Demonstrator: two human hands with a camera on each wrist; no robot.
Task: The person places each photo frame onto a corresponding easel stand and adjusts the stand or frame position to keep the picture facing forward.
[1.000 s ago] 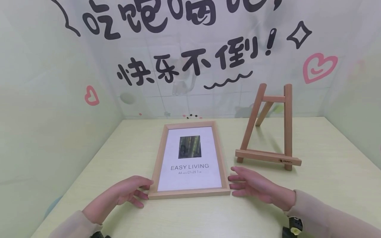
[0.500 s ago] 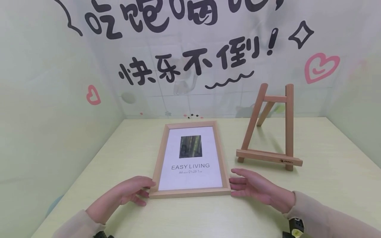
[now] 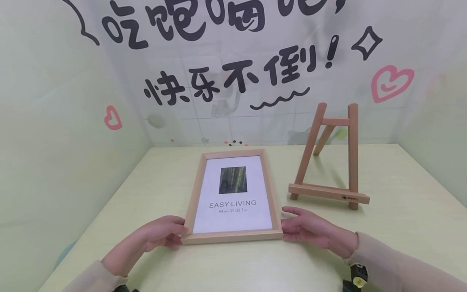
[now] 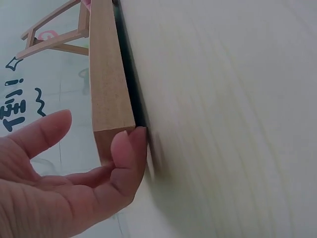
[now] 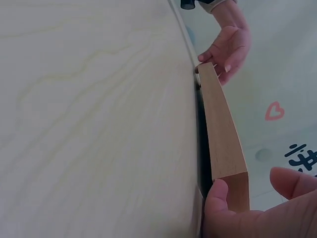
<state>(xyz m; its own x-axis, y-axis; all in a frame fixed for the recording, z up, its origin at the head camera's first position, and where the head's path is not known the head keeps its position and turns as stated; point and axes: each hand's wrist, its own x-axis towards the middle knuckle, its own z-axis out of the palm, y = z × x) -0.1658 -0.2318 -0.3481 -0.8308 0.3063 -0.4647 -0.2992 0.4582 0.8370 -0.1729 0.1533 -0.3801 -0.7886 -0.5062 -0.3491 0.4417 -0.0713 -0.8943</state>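
Note:
A light-wood picture frame (image 3: 278, 235) lies face up on the table, its white sheet reading "EASY LIVING" under a small dark green picture. My left hand (image 3: 157, 235) holds its near left corner, the thumb at the edge. The left wrist view shows fingertips (image 4: 140, 141) curled beneath that corner. At the near right corner my right hand (image 3: 313, 230) has its fingers against the side and its thumb raised off it. One right fingertip (image 5: 218, 191) hooks under the wood in the right wrist view. A dark narrow gap shows below the frame's near edge.
To the right of the frame a small wooden easel (image 3: 328, 192) stands upright, with a ledge along its front. The pale wood-grain table (image 3: 233, 267) reaches back to a printed curtain (image 3: 233, 121) with black lettering and pink hearts. More curtain hangs at both sides.
Both hands have closed in on the frame's near corners, their fingers tucking further under the edges. The right hand has shifted slightly left. Frame and easel stay about where they were.

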